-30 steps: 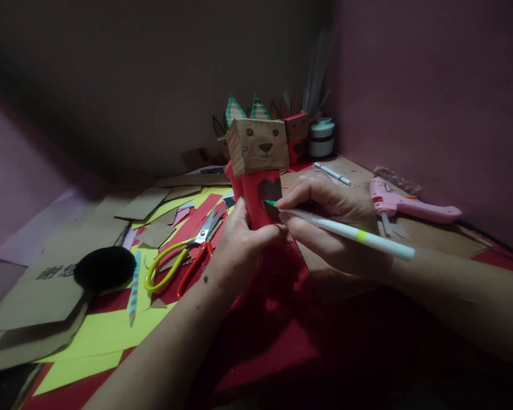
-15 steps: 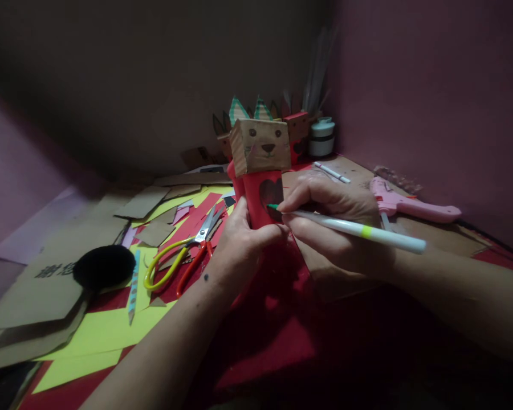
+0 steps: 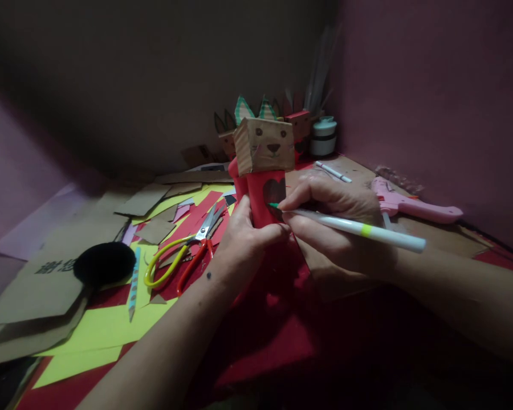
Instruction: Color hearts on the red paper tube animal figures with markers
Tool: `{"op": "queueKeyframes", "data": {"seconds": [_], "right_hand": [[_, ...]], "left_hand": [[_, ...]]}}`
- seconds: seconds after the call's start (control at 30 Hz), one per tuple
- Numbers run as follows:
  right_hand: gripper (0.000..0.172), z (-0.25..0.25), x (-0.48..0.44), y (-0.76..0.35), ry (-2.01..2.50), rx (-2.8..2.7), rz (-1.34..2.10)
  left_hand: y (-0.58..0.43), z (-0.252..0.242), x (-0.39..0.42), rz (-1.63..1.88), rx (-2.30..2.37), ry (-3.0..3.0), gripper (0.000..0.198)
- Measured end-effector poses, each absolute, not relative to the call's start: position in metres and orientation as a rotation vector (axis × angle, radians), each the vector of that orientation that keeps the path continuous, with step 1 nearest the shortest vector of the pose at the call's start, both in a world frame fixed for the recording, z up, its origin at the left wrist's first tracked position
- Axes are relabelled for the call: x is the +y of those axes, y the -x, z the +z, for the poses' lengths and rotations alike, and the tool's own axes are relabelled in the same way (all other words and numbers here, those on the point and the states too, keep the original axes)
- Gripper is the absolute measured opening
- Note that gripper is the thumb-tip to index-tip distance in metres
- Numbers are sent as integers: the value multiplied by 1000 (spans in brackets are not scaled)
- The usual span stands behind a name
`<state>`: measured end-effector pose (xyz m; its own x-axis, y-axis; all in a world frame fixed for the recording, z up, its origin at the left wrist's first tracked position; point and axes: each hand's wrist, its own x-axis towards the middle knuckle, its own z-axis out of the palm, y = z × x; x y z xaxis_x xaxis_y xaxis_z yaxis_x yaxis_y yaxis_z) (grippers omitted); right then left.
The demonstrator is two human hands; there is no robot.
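My left hand (image 3: 248,239) is wrapped round the red body of a cardboard animal figure (image 3: 270,145). The figure stands upright, with a boxy brown head, a drawn face and pointed ears edged in green. On its red front is a dark heart (image 3: 273,192), partly hidden by my fingers. My right hand (image 3: 333,222) grips a white marker (image 3: 350,225) with a yellow-green band. Its green tip is at the lower part of the heart; I cannot tell whether it touches.
Scissors (image 3: 186,247) lie left of my left hand, among red and yellow paper scraps. Further left are a pencil (image 3: 134,285), a black round object (image 3: 105,263) and cardboard sheets (image 3: 38,285). A pink glue gun (image 3: 419,206) lies right; a lidded jar (image 3: 324,136) and similar figures (image 3: 298,126) stand behind.
The figure has shifted and tilted slightly to the right in my left hand. The marker tip stays near the heart, and both grips are the same.
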<state>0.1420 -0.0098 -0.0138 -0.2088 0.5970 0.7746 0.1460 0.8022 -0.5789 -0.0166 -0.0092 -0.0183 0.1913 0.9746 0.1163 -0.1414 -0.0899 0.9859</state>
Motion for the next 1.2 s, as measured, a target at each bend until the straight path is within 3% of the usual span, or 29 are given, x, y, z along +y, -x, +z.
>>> {"op": "queueKeyframes", "data": {"seconds": [0.33, 1.2], "right_hand": [[14, -16, -10, -140, 576, -1720, 532], [17, -19, -4, -139, 611, -1712, 358]], "left_hand": [[18, -19, -9, 1213, 934, -1283, 46], [17, -13, -13, 1165, 966, -1269, 44]]}}
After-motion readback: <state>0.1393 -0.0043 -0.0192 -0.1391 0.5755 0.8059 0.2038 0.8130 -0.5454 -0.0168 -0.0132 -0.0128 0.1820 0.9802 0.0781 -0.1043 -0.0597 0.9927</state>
